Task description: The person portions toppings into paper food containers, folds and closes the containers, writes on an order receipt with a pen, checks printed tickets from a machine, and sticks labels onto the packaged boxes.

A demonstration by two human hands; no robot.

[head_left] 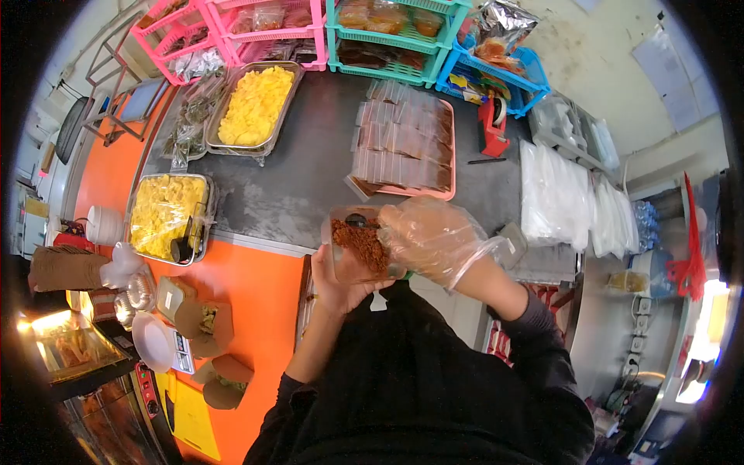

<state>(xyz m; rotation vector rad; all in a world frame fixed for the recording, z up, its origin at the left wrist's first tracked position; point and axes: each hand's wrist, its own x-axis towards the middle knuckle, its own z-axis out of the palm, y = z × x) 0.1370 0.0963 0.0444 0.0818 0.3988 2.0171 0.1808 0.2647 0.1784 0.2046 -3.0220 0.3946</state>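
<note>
My left hand grips a clear plastic container from below and the left side. Inside lies crumbly reddish-brown food, with a small black rounded piece at its far end. My right hand, in a clear loose plastic glove, reaches over the container's right side with its fingers curled down by the food. Whatever those fingers hold, if anything, is hidden. Just beyond the container, a pink tray carries rows of small clear packets with brown contents.
Two trays of yellow food stand on the left. Pink baskets and green baskets line the back, with a red tape dispenser and plastic bags at right. Cardboard boxes and a scale sit on the orange surface.
</note>
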